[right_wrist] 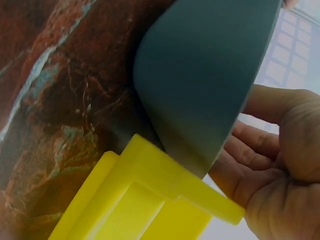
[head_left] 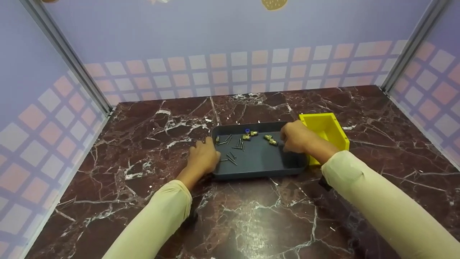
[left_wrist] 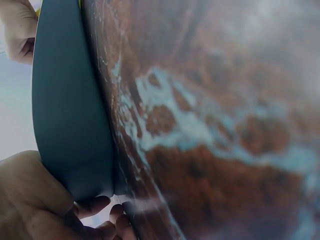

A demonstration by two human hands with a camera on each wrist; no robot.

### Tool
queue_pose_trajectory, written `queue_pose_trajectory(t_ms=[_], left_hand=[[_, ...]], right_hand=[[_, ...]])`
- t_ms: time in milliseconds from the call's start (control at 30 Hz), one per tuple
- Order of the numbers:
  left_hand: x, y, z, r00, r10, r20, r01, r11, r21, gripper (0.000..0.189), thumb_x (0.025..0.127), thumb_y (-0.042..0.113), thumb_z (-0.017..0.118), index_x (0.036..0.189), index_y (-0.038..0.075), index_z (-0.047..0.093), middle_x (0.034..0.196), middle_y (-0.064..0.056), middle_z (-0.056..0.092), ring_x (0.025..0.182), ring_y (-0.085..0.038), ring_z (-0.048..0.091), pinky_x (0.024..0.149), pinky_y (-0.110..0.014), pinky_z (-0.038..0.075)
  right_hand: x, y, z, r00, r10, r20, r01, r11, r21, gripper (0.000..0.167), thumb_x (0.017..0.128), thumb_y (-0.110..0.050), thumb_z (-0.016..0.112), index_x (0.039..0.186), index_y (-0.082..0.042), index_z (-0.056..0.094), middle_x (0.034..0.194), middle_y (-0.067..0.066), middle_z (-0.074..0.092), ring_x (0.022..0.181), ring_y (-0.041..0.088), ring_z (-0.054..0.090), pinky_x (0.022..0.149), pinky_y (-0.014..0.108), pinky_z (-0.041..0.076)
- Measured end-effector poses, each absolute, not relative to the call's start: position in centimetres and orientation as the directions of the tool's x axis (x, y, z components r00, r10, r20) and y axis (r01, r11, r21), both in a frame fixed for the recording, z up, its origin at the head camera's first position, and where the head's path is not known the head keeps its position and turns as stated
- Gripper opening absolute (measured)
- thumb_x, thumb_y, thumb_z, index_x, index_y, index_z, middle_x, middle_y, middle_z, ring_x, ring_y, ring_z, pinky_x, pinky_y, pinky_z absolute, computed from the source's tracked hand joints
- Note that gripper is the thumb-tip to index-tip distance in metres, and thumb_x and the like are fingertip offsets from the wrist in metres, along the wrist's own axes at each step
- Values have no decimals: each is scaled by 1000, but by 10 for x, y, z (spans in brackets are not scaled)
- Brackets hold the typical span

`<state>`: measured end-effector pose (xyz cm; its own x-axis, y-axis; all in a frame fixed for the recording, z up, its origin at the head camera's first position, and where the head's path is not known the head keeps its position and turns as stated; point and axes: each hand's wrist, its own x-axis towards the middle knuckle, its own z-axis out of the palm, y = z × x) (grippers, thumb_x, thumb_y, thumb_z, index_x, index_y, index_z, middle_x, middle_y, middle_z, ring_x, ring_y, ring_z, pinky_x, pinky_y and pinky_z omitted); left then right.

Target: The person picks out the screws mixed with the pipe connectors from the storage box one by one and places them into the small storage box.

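Marbled surface (head_left: pixel 244 216), head view: the grey tray (head_left: pixel 262 158) lay lengthwise left to right, two brass fittings (head_left: pixel 273 142) just left of the nearer right hand (head_left: pixel 296 136). Left wrist view: the left hand (left_wrist: pixel 35 197) gripped the tray's left end. Right wrist view: any pinch was hidden.

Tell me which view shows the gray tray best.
The head view: it looks down into the gray tray, showing its floor, thin metal pieces and brass-colored fittings, though the right hand hides part of it. Both wrist views show only its outer walls, close up, and nothing of what lies inside.
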<state>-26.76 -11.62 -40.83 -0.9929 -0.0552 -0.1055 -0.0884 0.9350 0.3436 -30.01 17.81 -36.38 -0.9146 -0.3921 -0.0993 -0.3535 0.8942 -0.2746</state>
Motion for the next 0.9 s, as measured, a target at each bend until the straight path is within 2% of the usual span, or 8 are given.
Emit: queue_pose_trajectory(t_ms=[133,267,367,500,633,767,900], left_hand=[[-268,-116,-409,-993,-56,-106,-89,936,339,52,97,26,55,143,6,43,138,-30,50,124,-51,51,101,-59,47],[-268,-116,-408,-993,-51,-107,-83,944,320,51,98,27,54,143,6,43,137,-30,50,124,-52,51,100,-60,48],[-267,-116,-408,-994,-44,-103,-74,948,311,51,99,27,53,144,5,42,137,-31,50,123,-52,51,99,-60,48],[-267,-115,-408,-993,-49,-111,-82,945,316,52,98,27,53,145,6,42,138,-30,49,124,-52,51,100,-59,48],[-268,-116,-409,-990,-60,-126,-98,941,323,53,98,26,53,146,7,41,140,-30,48,126,-51,49,101,-60,47],[-269,-116,-409,-991,-59,-124,-96,943,318,53,98,26,53,146,7,41,140,-30,47,126,-52,49,101,-60,47],[-268,-116,-408,-991,-54,-121,-89,945,314,52,98,27,54,145,7,41,139,-30,48,125,-52,50,101,-60,47]], right_hand=[[-301,176,-366,-907,-409,-101,-387,904,-183,27,75,-5,76,100,2,77,91,13,76,83,27,68,76,43,59],[-301,174,-369,-885,-461,-62,-451,884,-125,6,71,1,68,74,-2,73,66,2,59,64,21,50,58,33,46],[-299,172,-371,-878,-477,-40,-470,875,-116,11,71,4,66,65,-5,70,60,-1,52,60,20,43,55,31,39],[-297,170,-374,-878,-477,-45,-469,875,-120,11,73,3,67,70,-5,75,63,1,62,60,19,48,57,32,46],[-295,169,-376,-882,-467,-63,-456,880,-137,11,71,1,68,72,-6,77,66,2,67,62,20,50,58,33,49],[-294,169,-376,-898,-429,-99,-408,895,-179,15,69,-3,74,82,-7,81,79,5,76,70,21,60,66,35,55],[-293,170,-376,-905,-399,-149,-361,903,-232,18,72,-8,80,90,-9,82,90,8,79,79,23,67,71,36,58]])
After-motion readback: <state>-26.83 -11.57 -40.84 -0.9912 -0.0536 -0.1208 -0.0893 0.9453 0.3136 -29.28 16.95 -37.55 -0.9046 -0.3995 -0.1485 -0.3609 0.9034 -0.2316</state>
